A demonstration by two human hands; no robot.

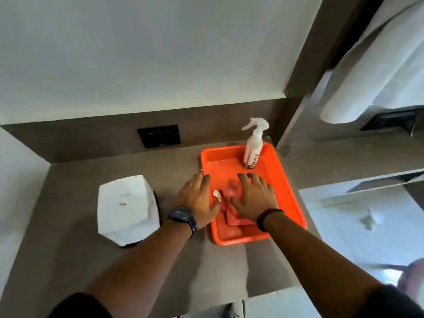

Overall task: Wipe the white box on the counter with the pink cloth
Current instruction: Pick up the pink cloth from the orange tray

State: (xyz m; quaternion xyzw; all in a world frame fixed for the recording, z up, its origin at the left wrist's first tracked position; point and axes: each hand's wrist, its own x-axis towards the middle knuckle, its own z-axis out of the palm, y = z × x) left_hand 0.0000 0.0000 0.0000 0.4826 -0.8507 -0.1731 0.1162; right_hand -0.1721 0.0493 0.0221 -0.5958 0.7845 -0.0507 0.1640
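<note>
The white box (125, 208) stands on the grey counter at the left, well apart from both hands. The pink cloth (231, 191) lies folded in the orange tray (286, 193). My right hand (254, 198) rests flat on the cloth, fingers spread, covering most of it. My left hand (197, 198) lies over the tray's left rim, its thumb touching the cloth's left edge near a small white tag. Neither hand has a closed grip on anything.
A white spray bottle (253, 145) stands at the back of the tray. A black wall plate (158, 135) sits on the backsplash behind. The counter's edge drops off right of the tray, with white towels (371, 72) hanging beyond.
</note>
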